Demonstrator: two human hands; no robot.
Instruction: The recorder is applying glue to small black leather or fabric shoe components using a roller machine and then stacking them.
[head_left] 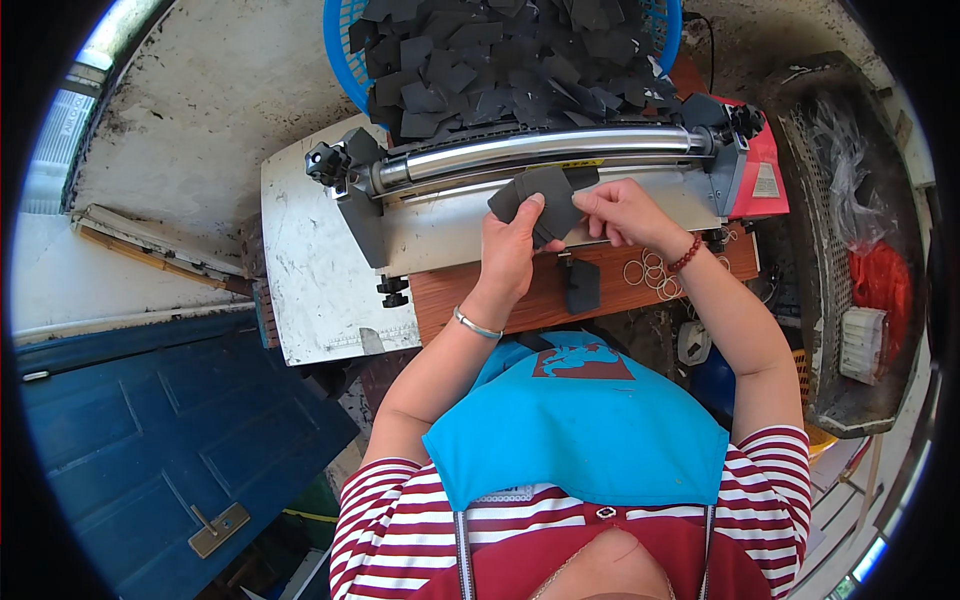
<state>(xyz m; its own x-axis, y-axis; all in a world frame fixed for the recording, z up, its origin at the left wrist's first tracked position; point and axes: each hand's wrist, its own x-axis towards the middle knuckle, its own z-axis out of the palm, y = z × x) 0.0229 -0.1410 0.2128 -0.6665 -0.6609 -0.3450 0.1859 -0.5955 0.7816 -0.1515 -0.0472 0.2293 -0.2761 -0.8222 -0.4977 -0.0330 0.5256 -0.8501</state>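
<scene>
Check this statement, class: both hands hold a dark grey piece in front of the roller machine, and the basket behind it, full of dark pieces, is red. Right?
Not quite. In the head view the basket is blue, not red. The rest stands: left hand and right hand hold the dark grey piece before the roller machine.

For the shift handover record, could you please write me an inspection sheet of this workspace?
Surface: wooden board beside a scuffed white table.
Job's things: stack of dark pieces held at the roller machine; one more dark piece lies on the board.
Clutter: rubber bands on the board; blue basket heaped with dark pieces.
Grippers: left hand grips the stack; right hand pinches its edge.
Cables: black cable behind the machine.
Surroundings: concrete floor, blue door, mesh crate.
</scene>
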